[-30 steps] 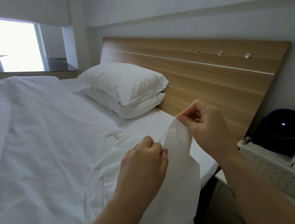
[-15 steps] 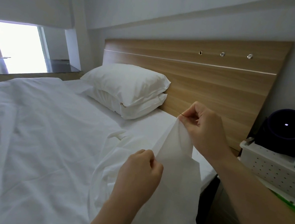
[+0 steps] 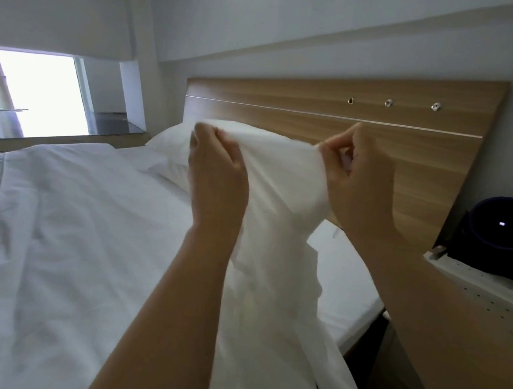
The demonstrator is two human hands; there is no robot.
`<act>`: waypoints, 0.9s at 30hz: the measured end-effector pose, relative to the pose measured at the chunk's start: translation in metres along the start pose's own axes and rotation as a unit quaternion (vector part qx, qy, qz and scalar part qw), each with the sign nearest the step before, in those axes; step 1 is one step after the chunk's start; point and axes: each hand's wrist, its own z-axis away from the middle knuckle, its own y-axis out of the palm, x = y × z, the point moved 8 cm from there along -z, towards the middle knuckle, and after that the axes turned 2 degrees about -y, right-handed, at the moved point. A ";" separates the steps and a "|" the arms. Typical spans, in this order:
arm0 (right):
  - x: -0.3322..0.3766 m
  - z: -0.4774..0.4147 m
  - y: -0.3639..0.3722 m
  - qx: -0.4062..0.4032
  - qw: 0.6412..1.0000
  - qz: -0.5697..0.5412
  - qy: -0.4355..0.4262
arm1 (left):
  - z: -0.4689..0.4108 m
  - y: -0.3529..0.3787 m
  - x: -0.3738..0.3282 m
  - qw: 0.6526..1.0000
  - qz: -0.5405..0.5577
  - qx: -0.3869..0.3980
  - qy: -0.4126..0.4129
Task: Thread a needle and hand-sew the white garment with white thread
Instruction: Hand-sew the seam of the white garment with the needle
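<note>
Hanging between two raised hands, the white garment (image 3: 282,181) is pulled into a taut span at its top edge and falls from there in loose folds toward the near edge of the view, between the forearms and over the right side of the bed (image 3: 68,237). The left hand (image 3: 216,167) has its grip closed on the cloth at the left end of that span, fingers curled over the bunched edge. The right hand (image 3: 361,187) grasps the right end, thumb and fingers pinched together on the fabric.

No needle and no thread can be made out. White thread on white cloth would be hard to see, and the pinch of the right hand may hide a needle, so whether one is held there cannot be told. No line of stitches shows on the stretched part either. As a judgement, the cloth is being spread to find or check the spot to sew, and most of the stitching seems left to do.

Beyond the hands lie a pillow (image 3: 171,143) and a wooden headboard (image 3: 291,99). At far left is a bright window (image 3: 37,89). To the right, a dark round container (image 3: 503,235) stands on a white perforated tray (image 3: 477,290).
</note>
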 end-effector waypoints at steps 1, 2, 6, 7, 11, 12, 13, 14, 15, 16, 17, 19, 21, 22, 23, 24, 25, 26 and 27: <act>0.003 -0.007 -0.006 -0.024 1.000 -0.006 -0.007 | -0.011 0.000 -0.009 0.999 0.010 0.000 0.044; 0.004 -0.011 -0.012 -0.043 0.999 -0.008 -0.012 | -0.018 0.002 -0.014 0.996 0.017 0.020 0.088; -0.016 0.018 -0.014 -0.052 0.999 0.015 -0.004 | -0.001 0.019 -0.002 0.964 0.007 0.179 0.199; -0.025 0.035 -0.010 -0.047 0.999 0.019 0.011 | 0.014 0.023 0.008 0.957 0.012 0.217 0.193; -0.068 0.113 0.006 -0.001 0.993 0.006 0.114 | 0.079 0.025 0.064 0.943 0.016 0.308 0.125; -0.075 0.128 0.007 0.009 0.991 0.004 0.130 | 0.091 0.022 0.077 0.941 0.012 0.318 0.112; -0.080 0.140 0.007 0.019 0.990 0.004 0.142 | 0.103 0.019 0.090 0.939 0.010 0.329 0.099; -0.082 0.148 0.006 0.026 0.989 0.004 0.144 | 0.111 0.018 0.099 0.936 0.009 0.341 0.084; -0.081 0.153 0.006 0.034 0.989 0.004 0.142 | 0.117 0.016 0.106 0.934 0.006 0.352 0.066; -0.081 0.158 0.006 0.042 0.989 0.006 0.140 | 0.122 0.015 0.112 0.932 0.003 0.360 0.048; -0.081 0.160 0.006 0.046 0.989 0.006 0.139 | 0.124 0.014 0.116 0.932 0.002 0.361 0.036; -0.079 0.163 0.006 0.050 0.989 0.003 0.140 | 0.125 0.010 0.118 0.934 0.007 0.356 0.018; -0.077 0.162 0.007 0.049 0.989 -0.005 0.138 | 0.122 0.006 0.118 0.939 0.017 0.342 0.010; -0.076 0.160 0.007 0.050 0.989 -0.010 0.138 | 0.119 0.004 0.117 0.944 0.019 0.330 0.009; -0.074 0.158 0.007 0.050 0.989 -0.015 0.138 | 0.117 0.001 0.115 0.949 0.020 0.315 0.012; -0.072 0.156 0.007 0.048 0.989 -0.021 0.137 | 0.114 -0.002 0.111 0.954 0.022 0.300 0.016; -0.069 0.153 0.006 0.043 0.989 -0.026 0.137 | 0.111 -0.005 0.107 0.957 0.026 0.287 0.018; -0.068 0.150 0.005 0.038 0.989 -0.032 0.141 | 0.109 -0.007 0.104 0.960 0.031 0.279 0.015; -0.067 0.147 0.004 0.034 0.988 -0.039 0.147 | 0.106 -0.009 0.102 0.961 0.035 0.274 0.005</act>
